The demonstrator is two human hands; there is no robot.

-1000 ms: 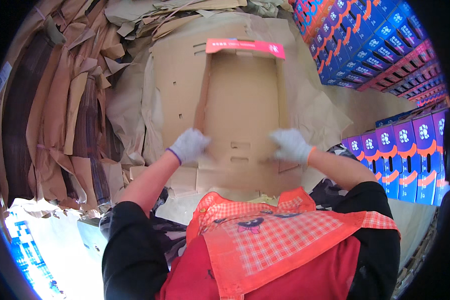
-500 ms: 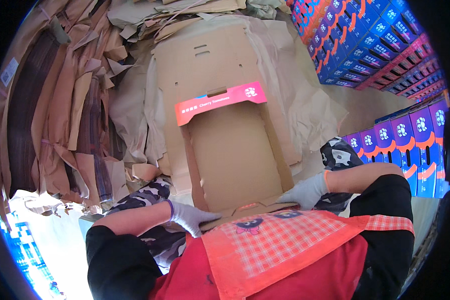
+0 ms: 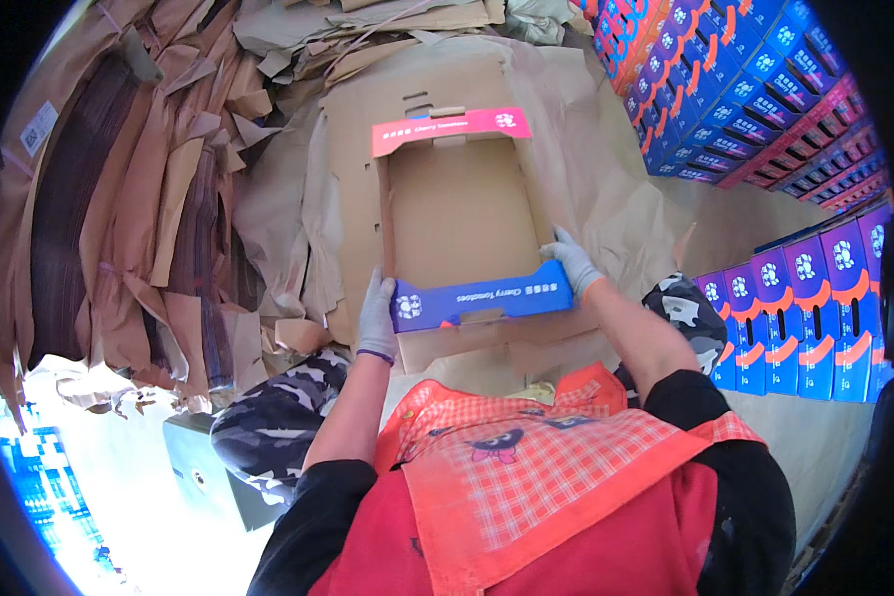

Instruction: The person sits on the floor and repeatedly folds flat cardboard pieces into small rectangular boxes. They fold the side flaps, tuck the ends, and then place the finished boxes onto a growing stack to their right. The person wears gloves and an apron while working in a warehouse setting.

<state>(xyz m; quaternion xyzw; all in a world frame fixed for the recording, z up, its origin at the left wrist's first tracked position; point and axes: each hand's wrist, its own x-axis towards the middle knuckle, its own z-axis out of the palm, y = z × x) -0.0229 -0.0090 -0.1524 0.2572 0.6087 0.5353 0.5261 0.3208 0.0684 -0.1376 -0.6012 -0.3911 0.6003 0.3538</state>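
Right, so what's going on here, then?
A person's left hand and right hand, both in pale gloves, hold the near corners of an open-topped, rectangular brown cardboard tray. Its pink far end and blue near end both stand up. Beneath it is a flat brown cardboard sheet; blue-and-purple printed cartons stand to the right.

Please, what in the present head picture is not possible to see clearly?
In the head view:
Underside of the cardboard tray: hidden by its own floor.
Whether the left hand or right hand has fingers beneath: the tray blocks this.
Row of blue boxes: cut off by the dark rim.
Blue things at lower left: blurred by glare.
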